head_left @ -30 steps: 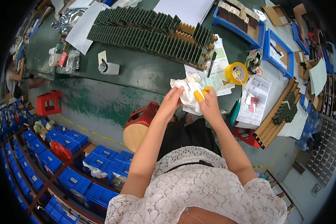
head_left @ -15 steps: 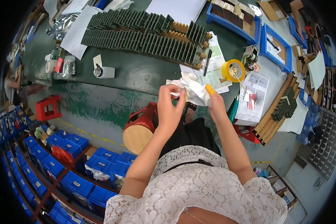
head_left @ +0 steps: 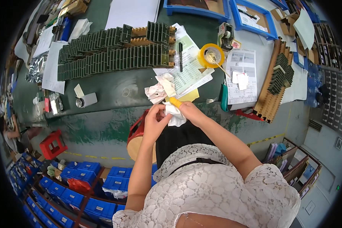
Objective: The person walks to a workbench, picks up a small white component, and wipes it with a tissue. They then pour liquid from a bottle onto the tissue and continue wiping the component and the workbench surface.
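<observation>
Just in front of the table edge, my left hand [head_left: 155, 121] and my right hand [head_left: 192, 113] close together on a crumpled white cloth [head_left: 176, 116]. A yellow finger cot [head_left: 175, 102] covers a fingertip of my right hand. More crumpled white cloth [head_left: 159, 89] lies on the table just beyond my fingers; whether it joins the held piece, I cannot tell. Beside it is a yellow paper [head_left: 190, 95], partly under printed sheets [head_left: 188, 68]. Farther off stand rows of green circuit boards [head_left: 110, 59] in slotted wooden racks [head_left: 140, 31].
Right of the sheets are a black pen [head_left: 180, 57], a yellow tape roll [head_left: 210, 56] with a stick in it, and a slotted rack [head_left: 268, 99] of boards. A metal-topped bottle [head_left: 86, 100] stands left. Below the table are a red stool [head_left: 52, 144] and a wooden-topped stool [head_left: 136, 147].
My view has turned, so the table things sit farther left. The white cloth bundle was wholly in my hands; part now lies on the table, and my hands have come closer together.
</observation>
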A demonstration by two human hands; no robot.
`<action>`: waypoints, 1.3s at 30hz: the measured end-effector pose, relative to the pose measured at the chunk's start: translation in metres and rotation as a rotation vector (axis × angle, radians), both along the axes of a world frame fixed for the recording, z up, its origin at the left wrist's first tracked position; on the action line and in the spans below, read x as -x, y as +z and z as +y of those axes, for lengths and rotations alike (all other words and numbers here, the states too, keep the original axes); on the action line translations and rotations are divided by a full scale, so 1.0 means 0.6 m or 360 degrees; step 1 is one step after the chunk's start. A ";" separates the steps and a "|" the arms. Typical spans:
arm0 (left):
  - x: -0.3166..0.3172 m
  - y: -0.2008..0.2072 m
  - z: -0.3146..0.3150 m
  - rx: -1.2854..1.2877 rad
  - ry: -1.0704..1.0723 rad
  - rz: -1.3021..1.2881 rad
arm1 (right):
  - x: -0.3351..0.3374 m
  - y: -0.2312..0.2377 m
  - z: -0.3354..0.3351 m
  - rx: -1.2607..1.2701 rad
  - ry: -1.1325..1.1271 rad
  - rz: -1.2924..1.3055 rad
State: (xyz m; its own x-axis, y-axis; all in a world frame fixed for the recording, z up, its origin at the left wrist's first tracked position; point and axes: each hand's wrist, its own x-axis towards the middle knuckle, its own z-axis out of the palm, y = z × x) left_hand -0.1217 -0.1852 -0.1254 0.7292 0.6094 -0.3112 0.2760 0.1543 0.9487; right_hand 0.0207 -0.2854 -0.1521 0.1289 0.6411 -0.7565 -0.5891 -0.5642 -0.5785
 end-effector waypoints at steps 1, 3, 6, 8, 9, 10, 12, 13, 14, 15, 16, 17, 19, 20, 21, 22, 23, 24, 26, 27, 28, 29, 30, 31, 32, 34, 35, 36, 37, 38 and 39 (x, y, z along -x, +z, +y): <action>0.004 0.002 -0.003 0.0030 -0.0042 0.0084 | -0.004 0.008 0.002 0.0026 0.0000 0.0090; 0.008 0.015 -0.009 0.0083 -0.0109 0.0255 | -0.009 0.010 0.000 0.0087 0.0011 0.0232; -0.001 0.003 -0.022 -0.0065 -0.0137 0.0158 | -0.025 0.020 -0.013 0.0098 0.0033 0.0381; -0.001 -0.003 -0.021 -0.0109 -0.0082 0.0113 | -0.029 0.026 -0.015 -0.0013 -0.0164 0.0531; -0.003 -0.001 -0.018 -0.0193 -0.0062 0.0154 | -0.030 0.027 -0.013 -0.0066 -0.0271 0.0595; -0.005 0.000 -0.015 -0.0276 -0.0041 0.0196 | -0.027 0.025 -0.011 -0.0200 -0.0394 0.0686; -0.005 -0.009 -0.010 -0.0227 0.0064 0.0146 | -0.028 0.037 -0.004 -0.0231 -0.0546 0.0834; -0.003 -0.015 -0.008 -0.0203 0.0120 0.0124 | -0.029 0.048 0.002 -0.0244 -0.0620 0.0910; 0.001 -0.021 -0.005 -0.0088 0.0036 0.0167 | -0.030 0.060 0.011 -0.0193 -0.0643 0.0831; 0.000 -0.017 -0.004 -0.0027 0.0057 0.0077 | -0.031 0.068 0.017 -0.0158 -0.0578 0.0731; -0.003 -0.012 -0.006 0.0034 0.0077 -0.0014 | -0.031 0.074 0.022 -0.0125 -0.0513 0.0631; -0.006 -0.004 -0.007 0.0093 0.0096 -0.0105 | -0.031 0.077 0.025 -0.0093 -0.0450 0.0531; -0.004 0.001 -0.007 0.0422 0.0178 -0.0212 | -0.037 0.054 0.007 -0.0123 -0.0091 0.0108; 0.005 -0.010 -0.005 0.0471 0.0202 -0.0234 | -0.038 0.047 -0.001 -0.0163 0.0034 -0.0113; 0.011 -0.017 -0.004 0.0523 0.0224 -0.0257 | -0.038 0.050 -0.002 -0.0189 0.0155 -0.0340; 0.012 -0.014 -0.003 0.0558 0.0291 -0.0226 | -0.036 0.081 0.008 -0.0239 0.0213 -0.0582; 0.012 -0.006 -0.001 0.0593 0.0358 -0.0195 | -0.032 0.100 0.015 -0.0289 0.0272 -0.0823; 0.010 0.000 0.001 0.0626 0.0417 -0.0166 | -0.029 0.106 0.013 -0.0355 0.0411 -0.1439; 0.023 -0.013 0.010 0.0467 0.0382 -0.0164 | -0.027 0.152 0.028 -0.0480 0.0424 -0.1532; 0.026 -0.010 0.014 0.0384 0.0366 -0.0155 | -0.023 0.173 0.036 -0.0546 0.0428 -0.1571; 0.024 -0.006 0.012 0.0296 0.0370 -0.0189 | -0.014 0.182 0.040 -0.0664 0.0463 -0.1751; 0.024 0.001 0.011 0.0277 0.0302 -0.0123 | -0.011 0.170 0.035 -0.0620 0.0506 -0.1646; 0.024 0.012 0.013 0.0253 0.0240 -0.0056 | -0.009 0.156 0.036 -0.0583 0.0550 -0.1539; 0.024 0.020 0.015 0.0229 0.0178 0.0010 | -0.008 0.150 0.037 -0.0546 0.0595 -0.1432; 0.024 0.025 0.015 0.0262 0.0139 -0.0056 | -0.007 0.152 0.030 -0.0497 0.0486 -0.1373; 0.027 0.043 0.022 0.0572 0.0122 -0.0190 | -0.016 0.142 0.023 -0.0405 0.0302 -0.0919; 0.030 0.048 0.024 0.0727 0.0111 -0.0261 | -0.018 0.136 0.019 -0.0353 0.0210 -0.0694; 0.036 0.047 0.024 0.0892 0.0065 -0.0231 | -0.018 0.133 0.018 -0.0411 0.0136 -0.0615; 0.037 0.047 0.020 0.1030 0.0102 -0.0289 | -0.013 0.132 0.021 -0.0372 -0.0016 -0.0512; 0.036 0.047 0.014 0.1167 0.0136 -0.0349 | -0.006 0.132 0.026 -0.0331 -0.0168 -0.0408; 0.036 0.047 0.011 0.1306 0.0170 -0.0408 | -0.001 0.133 0.029 -0.0288 -0.0321 -0.0304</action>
